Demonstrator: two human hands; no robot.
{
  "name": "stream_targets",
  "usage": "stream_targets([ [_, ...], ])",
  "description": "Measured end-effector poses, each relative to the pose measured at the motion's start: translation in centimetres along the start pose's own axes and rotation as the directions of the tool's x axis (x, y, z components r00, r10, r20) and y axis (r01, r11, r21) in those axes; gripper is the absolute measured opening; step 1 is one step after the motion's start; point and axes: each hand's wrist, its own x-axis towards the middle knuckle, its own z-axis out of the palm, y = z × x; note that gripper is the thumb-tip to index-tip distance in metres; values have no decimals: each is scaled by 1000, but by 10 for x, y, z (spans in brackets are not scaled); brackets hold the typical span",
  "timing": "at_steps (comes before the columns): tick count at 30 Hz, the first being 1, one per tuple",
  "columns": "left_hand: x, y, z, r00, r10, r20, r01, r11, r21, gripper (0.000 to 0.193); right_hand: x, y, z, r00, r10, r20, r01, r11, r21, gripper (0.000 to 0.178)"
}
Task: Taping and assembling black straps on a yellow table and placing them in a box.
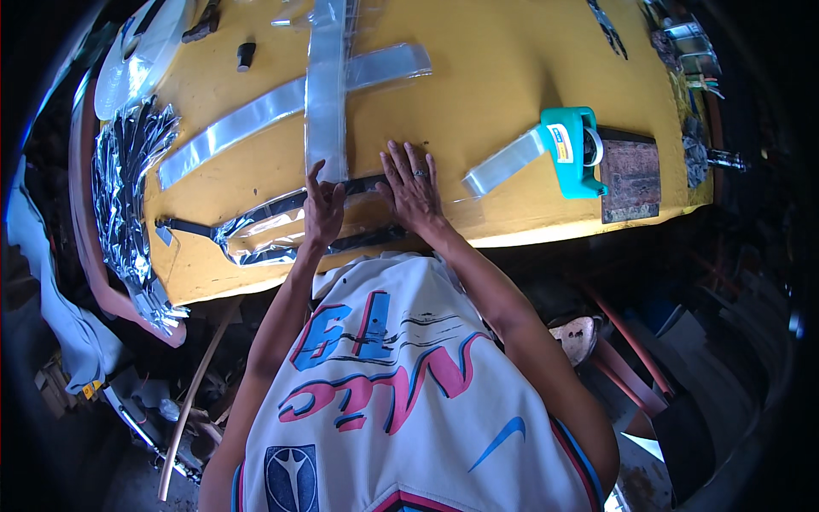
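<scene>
A black strap in a clear plastic sleeve (269, 203) lies in a long loop along the near edge of the yellow table. My left hand (322, 212) rests over the loop's middle, one finger stretched out and others bent; what lies beneath it is hidden. Just right of it, my right hand (412, 183) lies flat with fingers spread, palm by the strap's far run and fingertips on the tabletop. A long clear plastic strip (327, 94) runs away from my left hand. It crosses a second clear strip (235, 128) lying aslant.
At the right stands a teal tape dispenser (567, 158) beside a worn brown block (631, 181); a clear strip (508, 164) reaches leftward from it. Pliers (609, 32) lie at the far right. Plastic-wrapped black straps (132, 196) and a large pale reel (141, 64) occupy the left side.
</scene>
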Motion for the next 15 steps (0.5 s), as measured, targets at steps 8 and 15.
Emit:
stream_targets([
  [8, 1, -12, 5, 1000, 3, -6, -4, 998, -58, 60, -1, 0, 0, 1000, 13, -9, -13, 1000, -15, 61],
  [15, -2, -11, -3, 998, -61, 11, 62, 995, -80, 60, 1, -5, 5, 1000, 15, -9, -14, 998, 55, 62],
])
